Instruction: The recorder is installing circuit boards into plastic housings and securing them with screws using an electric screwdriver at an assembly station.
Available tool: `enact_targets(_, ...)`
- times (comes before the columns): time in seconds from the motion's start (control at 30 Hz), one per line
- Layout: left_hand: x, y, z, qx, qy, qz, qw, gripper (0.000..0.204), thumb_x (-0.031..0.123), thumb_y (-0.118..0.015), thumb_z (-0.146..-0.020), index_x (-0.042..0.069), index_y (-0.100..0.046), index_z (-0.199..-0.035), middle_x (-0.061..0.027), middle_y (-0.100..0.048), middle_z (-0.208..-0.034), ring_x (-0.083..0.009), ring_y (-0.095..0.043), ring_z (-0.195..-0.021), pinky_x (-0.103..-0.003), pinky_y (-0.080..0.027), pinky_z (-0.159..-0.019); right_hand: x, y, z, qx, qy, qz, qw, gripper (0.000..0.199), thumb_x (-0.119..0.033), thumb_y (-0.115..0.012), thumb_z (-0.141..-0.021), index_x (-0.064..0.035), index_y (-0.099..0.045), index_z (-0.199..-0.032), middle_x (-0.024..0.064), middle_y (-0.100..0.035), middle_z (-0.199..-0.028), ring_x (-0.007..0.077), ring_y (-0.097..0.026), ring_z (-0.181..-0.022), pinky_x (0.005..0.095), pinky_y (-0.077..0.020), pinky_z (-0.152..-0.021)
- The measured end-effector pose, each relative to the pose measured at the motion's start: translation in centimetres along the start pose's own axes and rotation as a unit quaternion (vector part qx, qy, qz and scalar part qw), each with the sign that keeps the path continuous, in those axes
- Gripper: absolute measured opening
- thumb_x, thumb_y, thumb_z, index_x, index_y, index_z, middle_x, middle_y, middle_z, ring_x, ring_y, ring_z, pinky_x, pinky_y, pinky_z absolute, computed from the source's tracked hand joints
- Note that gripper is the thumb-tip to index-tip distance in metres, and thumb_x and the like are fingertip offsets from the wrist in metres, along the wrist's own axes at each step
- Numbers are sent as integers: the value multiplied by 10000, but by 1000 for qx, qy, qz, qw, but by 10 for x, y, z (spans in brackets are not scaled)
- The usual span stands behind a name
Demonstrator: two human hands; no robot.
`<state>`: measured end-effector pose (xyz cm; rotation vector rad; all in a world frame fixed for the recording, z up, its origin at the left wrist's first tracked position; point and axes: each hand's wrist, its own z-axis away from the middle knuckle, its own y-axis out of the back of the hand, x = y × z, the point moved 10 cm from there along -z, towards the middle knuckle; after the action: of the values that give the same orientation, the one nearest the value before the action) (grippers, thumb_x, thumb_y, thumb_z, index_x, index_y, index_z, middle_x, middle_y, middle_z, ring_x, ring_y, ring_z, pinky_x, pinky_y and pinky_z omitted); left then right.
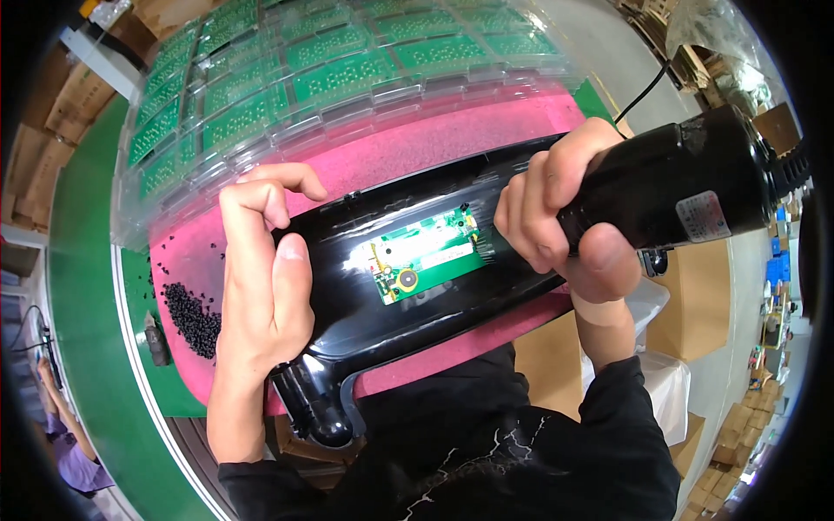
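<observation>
A long, glossy black plastic housing (417, 326) lies slantwise before me, with a rounded arm sticking out toward me at its left end. In its middle sits a small green circuit board (434, 253) with a round yellowish part near one corner. My left hand (261, 291) grips the housing's left end, thumb on the near face and fingers bent over the far edge. My right hand (569, 204) is wrapped round a thick black corded tool, apparently an electric screwdriver (669, 178), above the housing's right part. Its tip is hidden behind my fingers.
Under the housing is a pink mat (400, 135) on a green bench. A pile of small black screws (193, 319) lies at left. Clear plastic trays (326, 108) of green circuit boards stand behind. Cardboard boxes (699, 300) stand at right; another person (78, 460) is far left.
</observation>
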<state>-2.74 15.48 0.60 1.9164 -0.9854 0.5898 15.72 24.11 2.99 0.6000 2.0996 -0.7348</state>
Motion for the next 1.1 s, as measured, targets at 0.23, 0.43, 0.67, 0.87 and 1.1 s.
enact_targets(0.23,-17,10,-4,13,88,-82,993,205,-46,-468,-863,-4,-469,-1064,-150,-563,-1009,-250,-568,-976,-349,-431,-895,18,-5,-2,-12,-21,9,1000,441,-328,-770,-831,-44,-488,-1016,1,-461,-602,87,-430,-456,229,-333,-433)
enact_targets(0.43,-23,-10,2,-119,100,-199,968,278,34,-574,-887,-2,-563,-1163,-202,-616,-1100,-387,-594,-1077,-414,-456,-952,16,-4,-6,-26,-71,13,997,473,-402,-718,-850,-39,-492,-1053,-15,-450,-580,85,-412,-438,238,-316,-429)
enact_targets(0.67,-13,-29,7,-175,62,-230,955,159,85,-619,-880,-6,-589,-1007,-197,-618,-914,-421,-614,-875,-471,-488,-740,28,87,-4,252,-161,-152,942,222,-265,-573,-981,-52,-586,-1044,28,-625,-881,171,-614,-810,381,-516,-866)
enact_targets(0.87,-13,-40,10,-230,92,-282,927,117,113,-605,-892,9,-584,-940,-195,-608,-879,-429,-606,-850,-491,-485,-705,-19,35,15,183,-29,-82,979,391,-196,-547,-971,31,-506,-1287,123,-573,-1257,240,-565,-1126,480,-499,-980)
enact_targets(1.1,27,-29,4,-189,22,-276,942,69,-24,-619,-837,-52,-572,-880,-229,-544,-759,-456,-544,-700,-476,-412,-609,-161,-92,69,-97,255,329,904,166,-155,-661,-587,-39,-561,-523,114,-522,-522,298,-500,-441,365,-430,-432)
